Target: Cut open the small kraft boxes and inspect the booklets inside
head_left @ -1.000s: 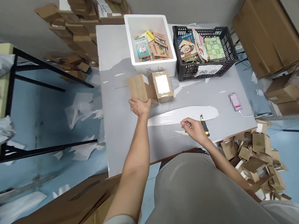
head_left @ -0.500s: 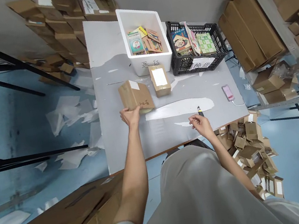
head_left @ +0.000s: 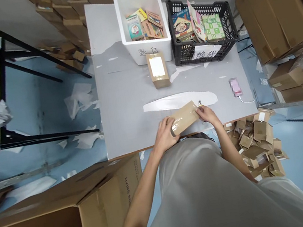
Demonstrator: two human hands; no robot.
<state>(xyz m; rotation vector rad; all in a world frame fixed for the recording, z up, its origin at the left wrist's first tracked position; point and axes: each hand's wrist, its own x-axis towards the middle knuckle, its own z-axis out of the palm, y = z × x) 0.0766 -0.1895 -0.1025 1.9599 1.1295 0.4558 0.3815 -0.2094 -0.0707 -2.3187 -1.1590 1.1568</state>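
A taped cardboard box [head_left: 185, 117] is held tilted at the near edge of the table, close to my body. My left hand [head_left: 165, 133] wraps around its left end, with a dark ring on one finger. At the opposite end, the fingers of my right hand [head_left: 207, 114] are closed on the box's edge. Just beyond the right fingers shows the tip of a utility knife [head_left: 199, 103]; the rest of it is hidden. Farther back, a second cardboard box [head_left: 158, 70] with a white label stands in front of the white foam bin [head_left: 148, 47].
A black crate [head_left: 177, 52] of books stands beside the foam bin, which also holds books. A phone [head_left: 235, 87] with a cable lies at the table's [head_left: 121, 111] right. A large open carton [head_left: 110, 210] is at lower left; discarded boxes [head_left: 257, 141] pile up on the right floor.
The box with handwriting has come from the table's left-middle toward my body, turned so a taped face shows. My right hand has moved onto its right end. The view has shifted slightly.
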